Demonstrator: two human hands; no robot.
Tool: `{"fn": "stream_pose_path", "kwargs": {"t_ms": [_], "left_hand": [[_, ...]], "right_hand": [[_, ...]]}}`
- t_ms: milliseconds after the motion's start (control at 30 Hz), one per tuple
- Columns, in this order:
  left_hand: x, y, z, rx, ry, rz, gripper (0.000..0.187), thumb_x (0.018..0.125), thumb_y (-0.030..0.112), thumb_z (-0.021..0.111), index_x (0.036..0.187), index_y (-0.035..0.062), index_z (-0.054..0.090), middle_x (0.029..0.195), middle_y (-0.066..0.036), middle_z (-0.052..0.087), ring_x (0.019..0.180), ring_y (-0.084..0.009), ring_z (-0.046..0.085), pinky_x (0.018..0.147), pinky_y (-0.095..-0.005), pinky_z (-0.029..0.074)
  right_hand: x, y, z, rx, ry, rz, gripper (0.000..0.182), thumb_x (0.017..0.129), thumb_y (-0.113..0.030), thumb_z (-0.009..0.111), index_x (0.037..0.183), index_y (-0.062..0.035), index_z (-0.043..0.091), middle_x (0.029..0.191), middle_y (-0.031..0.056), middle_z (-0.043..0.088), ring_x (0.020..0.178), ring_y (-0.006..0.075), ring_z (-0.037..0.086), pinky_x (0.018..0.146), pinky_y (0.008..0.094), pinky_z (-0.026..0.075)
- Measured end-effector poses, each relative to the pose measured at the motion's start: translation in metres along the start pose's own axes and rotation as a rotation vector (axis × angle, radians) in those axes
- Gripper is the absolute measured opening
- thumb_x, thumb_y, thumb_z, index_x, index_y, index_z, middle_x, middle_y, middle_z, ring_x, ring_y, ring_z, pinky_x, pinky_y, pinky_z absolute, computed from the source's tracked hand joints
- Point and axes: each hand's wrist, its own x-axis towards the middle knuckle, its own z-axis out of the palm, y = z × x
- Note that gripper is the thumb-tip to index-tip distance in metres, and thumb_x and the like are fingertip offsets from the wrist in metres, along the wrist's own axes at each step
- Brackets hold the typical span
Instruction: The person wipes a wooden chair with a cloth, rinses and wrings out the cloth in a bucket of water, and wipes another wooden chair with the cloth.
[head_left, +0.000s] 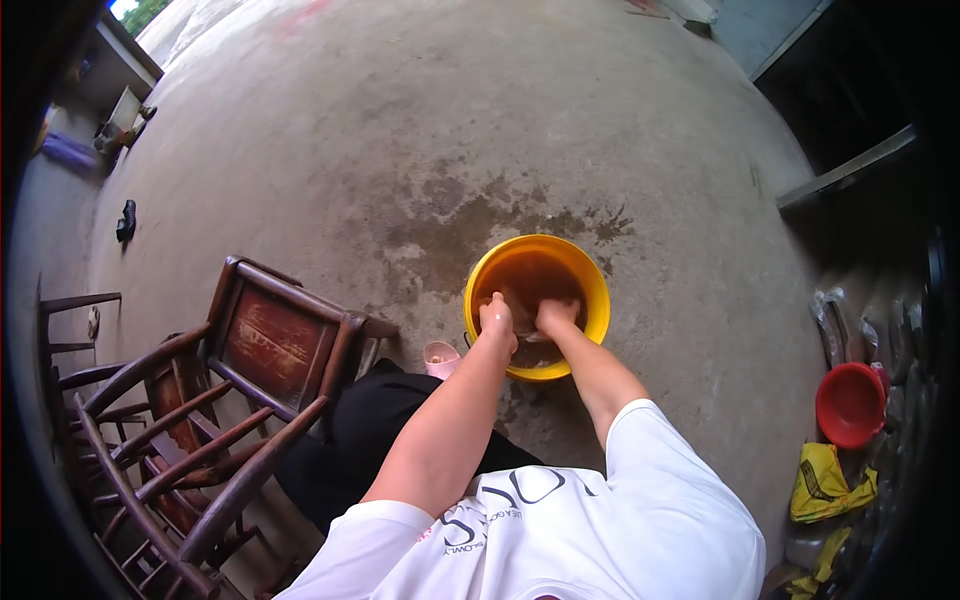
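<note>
A yellow bucket [597,300] stands on the floor in front of me, holding brownish, murky water [535,270]. Both my hands reach down inside it. My left hand [498,320] is near the bucket's left wall, its fingers bent and closed. My right hand [558,314] is opposite it, curled, with the fingertips dipping into the water. Between the hands a pale, blurred shape shows in the water; I cannot make out what it is. A pink cup [440,358] with something small in it sits beside the bucket, left of my left forearm.
Dark wooden chairs [275,340] crowd the left side. Wet patches [450,230] mark the concrete floor [380,120] behind the bucket. At the right are a red basin [851,405], a yellow plastic bag [825,485] and several wrapped items. A dark shoe [126,221] lies far left.
</note>
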Motion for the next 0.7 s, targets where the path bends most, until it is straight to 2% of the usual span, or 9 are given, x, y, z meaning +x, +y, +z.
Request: {"fn": "stream_pose_path", "kwargs": {"t_ms": [67, 200, 333, 400, 500, 567, 600, 667, 700], "left_hand": [[-0.023, 0.013, -0.003, -0.011, -0.024, -0.186, 0.061, 0.09, 0.042, 0.042, 0.139, 0.0101, 0.024, 0.144, -0.015, 0.025, 0.129, -0.0397, 0.026, 0.099, -0.06, 0.024], [-0.028, 0.019, -0.008, -0.026, -0.112, -0.251, 0.067, 0.089, 0.054, 0.039, 0.139, 0.0128, 0.022, 0.146, -0.014, 0.019, 0.131, -0.0408, 0.019, 0.089, -0.0661, 0.031], [0.002, 0.004, -0.005, -0.215, -0.437, -0.182, 0.058, 0.085, 0.061, 0.04, 0.111, 0.0101, 0.051, 0.111, -0.014, 0.055, 0.102, -0.0305, 0.054, 0.079, -0.0502, 0.047], [0.014, -0.002, -0.005, -0.293, -0.605, -0.256, 0.044, 0.084, 0.056, 0.05, 0.076, 0.0128, 0.055, 0.067, -0.005, 0.055, 0.059, -0.0213, 0.054, 0.05, -0.0368, 0.044], [0.015, -0.001, -0.003, -0.437, -0.678, -0.197, 0.043, 0.084, 0.055, 0.05, 0.073, 0.0141, 0.056, 0.065, -0.003, 0.053, 0.058, -0.0198, 0.054, 0.051, -0.034, 0.043], [0.069, -0.018, -0.017, -0.485, -1.352, -0.269, 0.046, 0.084, 0.057, 0.048, 0.086, 0.0117, 0.058, 0.078, -0.006, 0.059, 0.076, -0.025, 0.059, 0.072, -0.0376, 0.049], [0.057, -0.025, -0.009, -0.489, -1.353, -0.275, 0.046, 0.084, 0.057, 0.048, 0.086, 0.0117, 0.058, 0.078, -0.006, 0.059, 0.076, -0.025, 0.059, 0.072, -0.0376, 0.049], [0.02, -0.033, 0.009, -0.675, -0.79, 0.336, 0.04, 0.087, 0.049, 0.049, 0.096, 0.0116, 0.058, 0.087, -0.004, 0.059, 0.081, -0.0215, 0.058, 0.072, -0.0353, 0.049], [0.036, -0.035, 0.009, -0.743, -0.913, 0.214, 0.034, 0.09, 0.042, 0.048, 0.101, 0.0123, 0.058, 0.096, -0.002, 0.058, 0.088, -0.0182, 0.057, 0.074, -0.0359, 0.049]], "right_hand": [[0.013, -0.003, -0.003, 0.143, 0.068, 0.136, 0.034, 0.068, -0.012, 0.062, 0.101, -0.0067, 0.06, 0.116, 0.0109, 0.058, 0.112, 0.0279, 0.05, 0.094, 0.0414, 0.034], [-0.02, -0.014, -0.062, 1.114, -0.073, -0.171, 0.015, 0.068, -0.004, 0.053, 0.083, -0.0037, 0.055, 0.079, 0.002, 0.059, 0.072, 0.0126, 0.053, 0.068, 0.0228, 0.042], [-0.078, -0.034, -0.126, 1.468, -0.147, -0.422, 0.013, 0.068, -0.001, 0.05, 0.08, -0.0065, 0.047, 0.077, -0.0021, 0.047, 0.073, 0.0064, 0.045, 0.069, 0.0199, 0.039], [-0.093, -0.04, -0.129, 1.431, -0.105, -0.506, 0.012, 0.069, -0.005, 0.051, 0.08, -0.0068, 0.046, 0.077, -0.0026, 0.044, 0.074, 0.0058, 0.043, 0.068, 0.0212, 0.039], [-0.096, -0.048, -0.125, 1.347, -0.008, -0.528, 0.011, 0.069, -0.007, 0.051, 0.078, -0.0051, 0.046, 0.073, 0.0021, 0.047, 0.07, 0.0114, 0.049, 0.065, 0.0248, 0.041], [-0.098, -0.055, -0.125, 1.007, 0.364, -0.687, 0.009, 0.074, -0.011, 0.054, 0.076, -0.0034, 0.05, 0.068, 0.0146, 0.055, 0.065, 0.0296, 0.057, 0.061, 0.0352, 0.045], [-0.095, -0.058, -0.124, 1.003, 0.361, -0.682, 0.009, 0.074, -0.011, 0.054, 0.076, -0.0034, 0.05, 0.068, 0.0146, 0.055, 0.065, 0.0296, 0.057, 0.061, 0.0352, 0.045], [-0.075, -0.064, -0.118, 0.761, 0.7, -0.761, 0.017, 0.082, -0.023, 0.055, 0.077, -0.0068, 0.054, 0.066, 0.008, 0.052, 0.055, 0.0213, 0.054, 0.049, 0.0304, 0.043], [-0.067, -0.064, -0.115, 0.631, 0.863, -0.795, 0.023, 0.086, -0.029, 0.056, 0.077, -0.0084, 0.057, 0.064, 0.0046, 0.05, 0.05, 0.0171, 0.052, 0.043, 0.0279, 0.042]]}}
